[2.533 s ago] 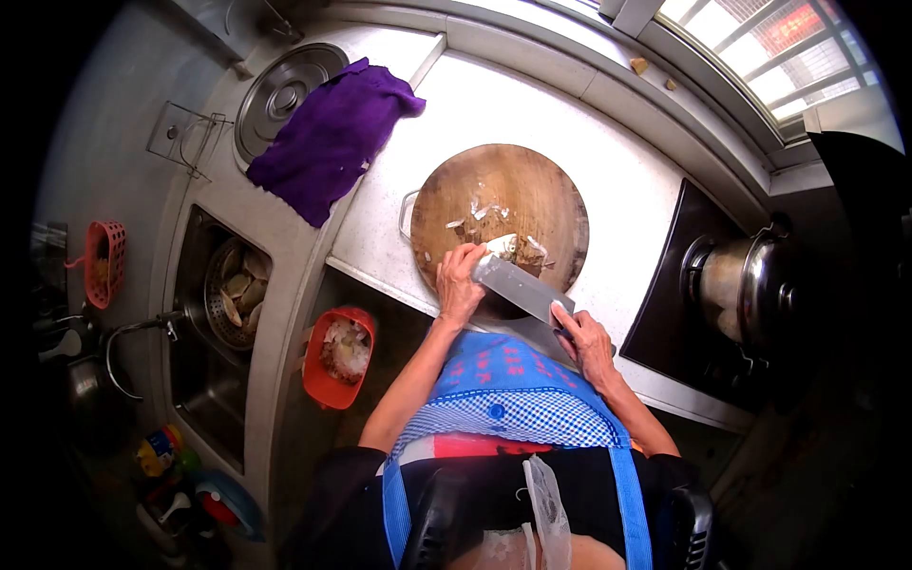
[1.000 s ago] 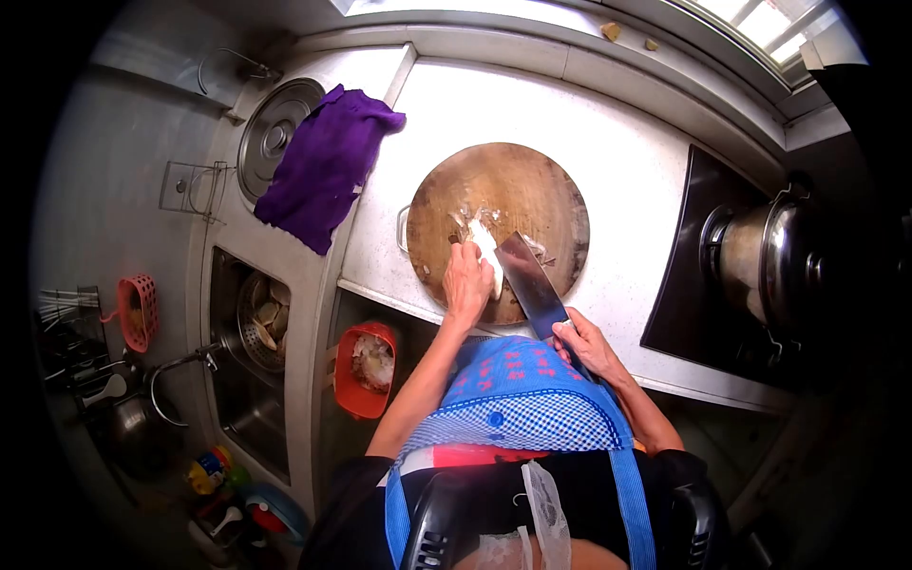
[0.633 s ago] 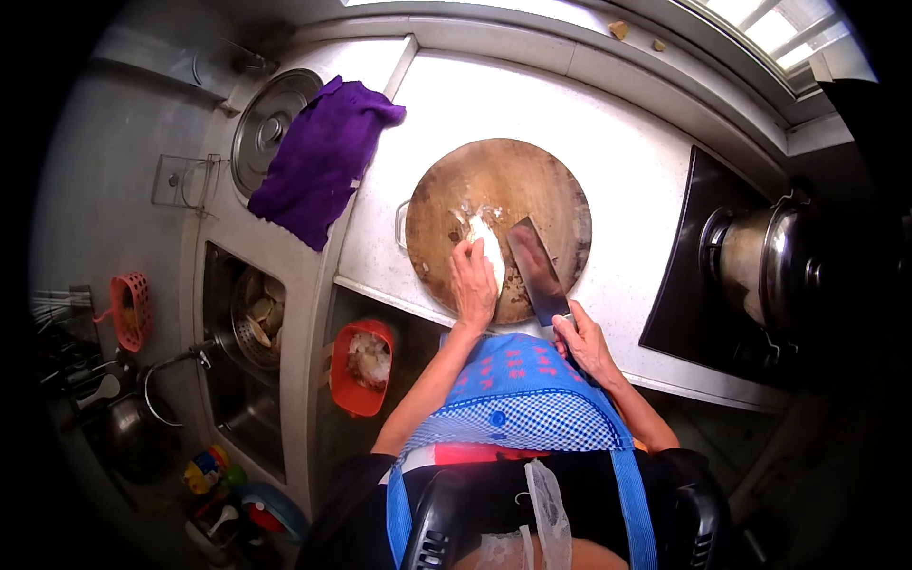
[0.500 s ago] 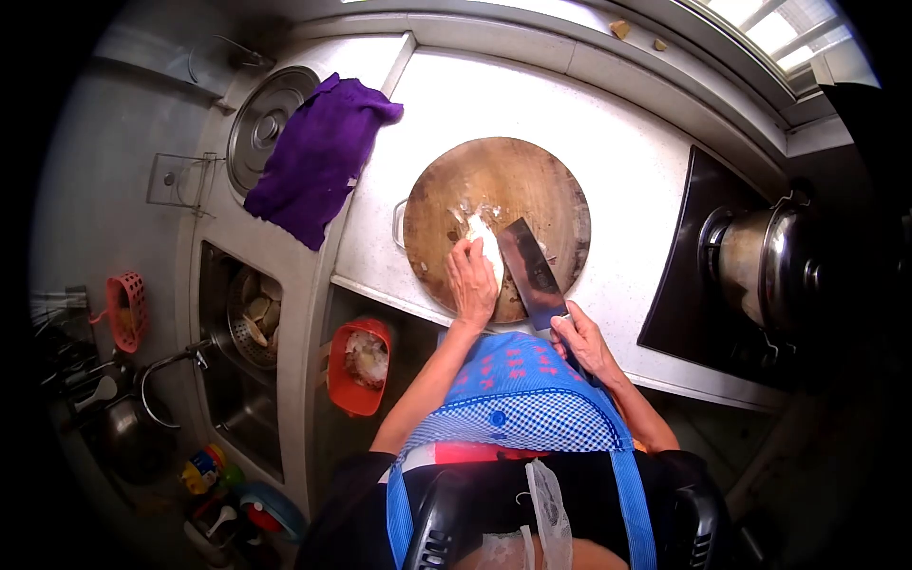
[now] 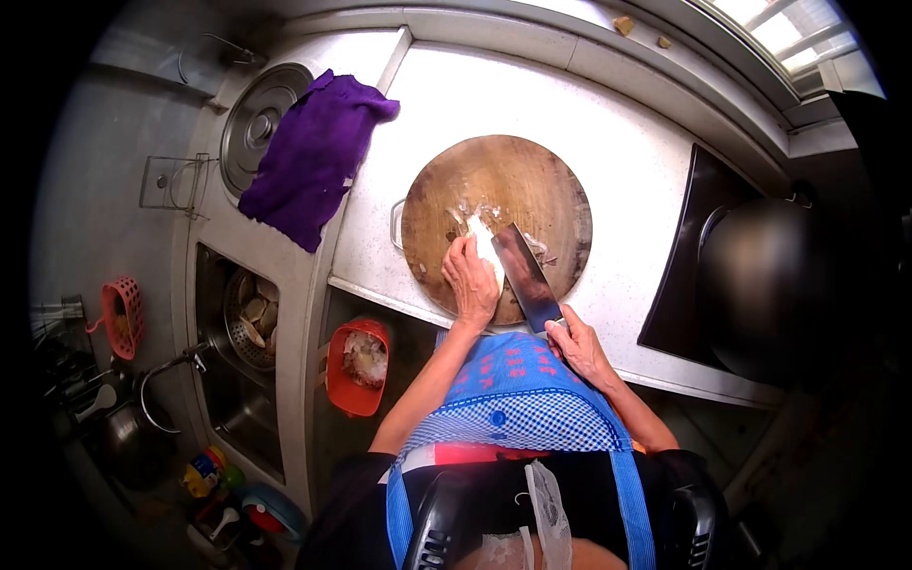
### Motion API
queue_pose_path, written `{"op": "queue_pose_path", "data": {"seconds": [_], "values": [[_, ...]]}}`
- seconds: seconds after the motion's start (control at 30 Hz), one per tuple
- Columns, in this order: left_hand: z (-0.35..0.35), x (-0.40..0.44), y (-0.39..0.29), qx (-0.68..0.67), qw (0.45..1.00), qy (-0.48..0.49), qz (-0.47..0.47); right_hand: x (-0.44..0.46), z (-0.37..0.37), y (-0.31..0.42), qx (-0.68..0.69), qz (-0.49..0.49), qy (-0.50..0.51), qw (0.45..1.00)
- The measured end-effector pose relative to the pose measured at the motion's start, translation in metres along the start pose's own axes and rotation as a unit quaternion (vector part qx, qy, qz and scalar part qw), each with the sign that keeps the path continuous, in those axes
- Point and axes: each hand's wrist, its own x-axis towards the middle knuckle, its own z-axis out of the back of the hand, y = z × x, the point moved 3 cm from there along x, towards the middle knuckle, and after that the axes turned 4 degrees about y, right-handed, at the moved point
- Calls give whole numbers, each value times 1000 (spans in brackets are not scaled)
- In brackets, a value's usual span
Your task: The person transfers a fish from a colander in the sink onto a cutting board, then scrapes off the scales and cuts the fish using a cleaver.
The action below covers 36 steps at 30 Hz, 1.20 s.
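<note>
On a round wooden board [image 5: 543, 180], a slender whitish food piece [image 5: 487, 249] is pinned under the left hand [image 5: 471, 285], fingers bunched, seemingly for cutting, clearance being needed from the broad steel cleaver [image 5: 528, 277] clamped in the right hand's fingers [image 5: 560, 330].

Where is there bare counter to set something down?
The white counter is bare beyond the round board, from the purple cloth across toward the black stovetop, and between board and stovetop. The board's near half is crowded: left hand on the pale piece, cleaver in the right hand beside it.
</note>
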Motion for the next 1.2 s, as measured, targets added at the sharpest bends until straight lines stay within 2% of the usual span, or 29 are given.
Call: {"op": "queue_pose_path", "data": {"seconds": [0.27, 0.57, 0.97, 1.1, 1.2], "values": [[0, 0, 0, -19, 999, 8, 29, 6, -4, 8, -33, -9, -24, 999], [-3, -1, 5, -25, 999, 14, 30, 18, -1, -1, 15, -33, 15, 999], [-5, -1, 5, -5, 999, 9, 33, 88, -4, 34, 39, -2, 11, 999], [-4, -2, 4, -7, 999, 15, 37, 72, -5, 23, 2, 18, 4, 1000], [-4, -4, 4, -8, 999, 17, 32, 50, -9, 11, -8, -3, -12, 1000]]}}
